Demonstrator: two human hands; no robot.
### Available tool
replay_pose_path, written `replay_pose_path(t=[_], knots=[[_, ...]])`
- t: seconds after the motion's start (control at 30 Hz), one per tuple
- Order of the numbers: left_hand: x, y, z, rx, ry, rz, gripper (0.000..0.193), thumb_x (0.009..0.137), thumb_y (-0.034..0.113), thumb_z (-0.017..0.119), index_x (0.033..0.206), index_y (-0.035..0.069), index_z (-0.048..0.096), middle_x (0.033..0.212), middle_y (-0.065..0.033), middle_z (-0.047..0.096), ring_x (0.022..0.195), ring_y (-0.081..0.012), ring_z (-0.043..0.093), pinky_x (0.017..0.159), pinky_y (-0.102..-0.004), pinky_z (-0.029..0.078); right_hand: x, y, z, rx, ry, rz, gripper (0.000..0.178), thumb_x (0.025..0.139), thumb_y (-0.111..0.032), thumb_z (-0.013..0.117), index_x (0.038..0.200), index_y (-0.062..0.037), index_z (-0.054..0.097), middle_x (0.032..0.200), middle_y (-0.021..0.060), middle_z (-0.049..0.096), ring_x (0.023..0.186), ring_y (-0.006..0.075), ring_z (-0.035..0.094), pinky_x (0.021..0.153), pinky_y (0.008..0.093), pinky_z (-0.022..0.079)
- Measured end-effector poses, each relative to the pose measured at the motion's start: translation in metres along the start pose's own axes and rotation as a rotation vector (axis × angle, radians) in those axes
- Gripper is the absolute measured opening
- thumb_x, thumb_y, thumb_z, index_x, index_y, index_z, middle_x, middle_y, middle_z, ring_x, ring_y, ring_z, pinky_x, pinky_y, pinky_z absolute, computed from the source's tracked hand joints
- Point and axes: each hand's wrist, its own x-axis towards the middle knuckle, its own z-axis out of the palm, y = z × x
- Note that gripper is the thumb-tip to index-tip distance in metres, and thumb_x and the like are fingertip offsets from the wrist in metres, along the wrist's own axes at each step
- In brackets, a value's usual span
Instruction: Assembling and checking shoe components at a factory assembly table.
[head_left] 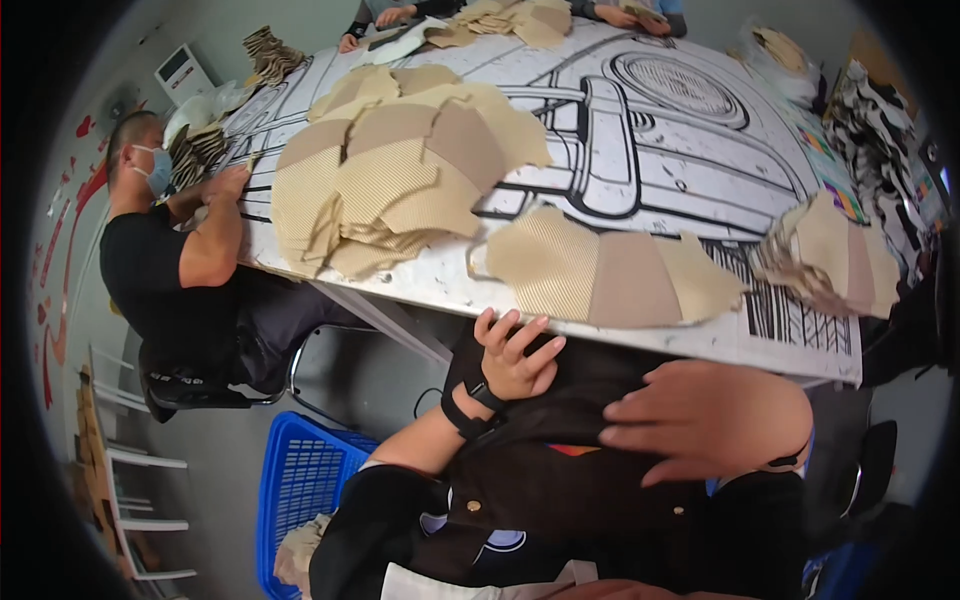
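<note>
My left hand (pixel 518 358) is raised at the near edge of the table, palm up, its fingers apart and slightly curled, with nothing in it. Lower and to the right, my right hand (pixel 700 418) hovers in front of my dark apron, blurred, its fingers stretched out and no object visible in it. Just beyond the left hand, a beige panelled fabric piece (pixel 635 280) lies flat along the table edge, with a ribbed left part and a smoother brownish middle band. Left of it spreads a large overlapping pile of similar fabric pieces (pixel 385 175).
The table (pixel 700 185) has a white top with black line drawings. Another stack of fabric pieces (pixel 835 255) sits at its right corner. A masked co-worker (pixel 170 240) sits at the left; others work at the far side. A blue basket (pixel 305 490) stands on the floor to my left.
</note>
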Motion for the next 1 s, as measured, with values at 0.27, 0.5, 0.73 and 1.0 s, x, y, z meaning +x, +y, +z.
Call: replay_pose_path(t=[0.27, 0.5, 0.73, 1.0], knots=[[0.097, 0.05, 0.012, -0.149, -0.442, 0.145, 0.054, 0.071, 0.015, 0.069, 0.122, 0.015, 0.054, 0.127, -0.0084, 0.049, 0.106, -0.0254, 0.052, 0.092, -0.0384, 0.039, -0.086, 0.0, 0.083, 0.05, 0.913, 0.995, 0.012, 0.082, -0.009, 0.061, 0.089, 0.0007, 0.063, 0.084, 0.0148, 0.061, 0.076, 0.0306, 0.059, 0.069, 0.0335, 0.046], [0.111, 0.049, 0.011, -0.227, -0.625, -0.005, 0.056, 0.074, 0.022, 0.069, 0.125, 0.011, 0.05, 0.125, -0.011, 0.05, 0.101, -0.0297, 0.053, 0.088, -0.0385, 0.042, -0.086, 0.036, 0.107, -0.198, 1.02, 1.023, 0.017, 0.084, -0.013, 0.061, 0.092, 0.0015, 0.064, 0.087, 0.0141, 0.061, 0.082, 0.0307, 0.057, 0.074, 0.0352, 0.045], [0.103, 0.041, 0.022, -0.177, -0.519, -0.037, 0.049, 0.075, 0.024, 0.07, 0.117, 0.006, 0.054, 0.115, -0.0107, 0.056, 0.097, -0.0302, 0.055, 0.083, -0.0381, 0.044, -0.067, 0.051, 0.114, -0.259, 1.12, 0.978, 0.031, 0.087, -0.019, 0.06, 0.107, 0.0046, 0.057, 0.1, 0.0181, 0.059, 0.09, 0.0329, 0.057, 0.081, 0.0361, 0.045], [0.106, 0.052, 0.028, -0.133, -0.474, -0.068, 0.042, 0.078, 0.022, 0.067, 0.114, 0.005, 0.055, 0.108, -0.0111, 0.058, 0.088, -0.0283, 0.059, 0.076, -0.0349, 0.047, -0.059, 0.072, 0.112, -0.18, 1.227, 0.929, 0.034, 0.086, -0.02, 0.061, 0.109, 0.0036, 0.056, 0.102, 0.0162, 0.057, 0.094, 0.0302, 0.054, 0.083, 0.0353, 0.043]])
